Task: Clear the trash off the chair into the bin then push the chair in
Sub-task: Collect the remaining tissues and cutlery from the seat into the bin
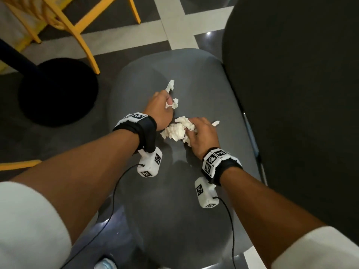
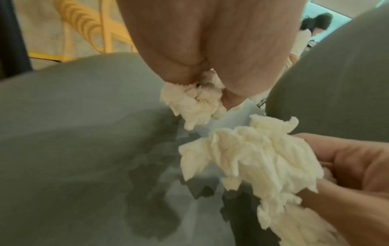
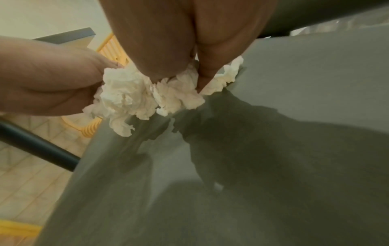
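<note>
A grey chair seat fills the middle of the head view. My left hand grips a small crumpled white tissue above the seat; the same tissue bulges from the fist in the left wrist view. A thin white scrap sticks out past its knuckles. My right hand grips a larger crumpled tissue wad just to the right, and its fingers curl into the wad. A white piece pokes out beyond the right hand. No bin is in view.
The chair's dark backrest rises at the right. A black round table base and a dark pole stand on the floor at left. A yellow chair stands at the far left. The floor is tiled grey and white.
</note>
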A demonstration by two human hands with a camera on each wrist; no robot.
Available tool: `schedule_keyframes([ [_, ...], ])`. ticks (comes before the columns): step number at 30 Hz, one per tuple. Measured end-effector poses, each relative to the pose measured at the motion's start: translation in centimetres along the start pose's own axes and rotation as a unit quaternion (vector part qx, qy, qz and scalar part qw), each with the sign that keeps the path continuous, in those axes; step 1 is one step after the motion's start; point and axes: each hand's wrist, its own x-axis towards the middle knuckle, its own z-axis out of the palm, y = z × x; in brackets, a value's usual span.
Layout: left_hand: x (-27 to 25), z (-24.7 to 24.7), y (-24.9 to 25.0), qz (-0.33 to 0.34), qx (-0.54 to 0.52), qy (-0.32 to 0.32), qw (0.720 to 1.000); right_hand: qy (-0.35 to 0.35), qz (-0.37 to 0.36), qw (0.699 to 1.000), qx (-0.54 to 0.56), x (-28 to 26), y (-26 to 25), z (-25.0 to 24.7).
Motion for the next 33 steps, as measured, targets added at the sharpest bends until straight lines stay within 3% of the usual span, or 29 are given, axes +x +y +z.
schedule_keyframes([
  [11, -8.6, -10.3, -12.3, -0.101, -0.095, 0.090, 0.986, -0.052, -0.054, 0.997, -0.036, -2.8, -12.1, 6.9],
  [17, -17.5, -14.4, -22.7, -0.194, -0.137, 0.128, 0.963, -0.122, -0.114, 0.986, -0.010, -7.7, -20.0, 17.3],
  [21, -24.8, -14.1, -30.9, -0.277, -0.167, 0.137, 0.936, -0.185, -0.122, 0.975, -0.009, -12.2, -23.3, 25.9],
  [26, -33.3, -11.1, -40.8, -0.367, -0.227, 0.170, 0.886, -0.282, -0.126, 0.950, -0.052, -17.8, -24.0, 36.6],
  [33, -38.5, -6.1, -50.1, -0.437, -0.273, 0.181, 0.838, -0.326, -0.134, 0.928, -0.118, -21.8, -22.0, 46.6],
])
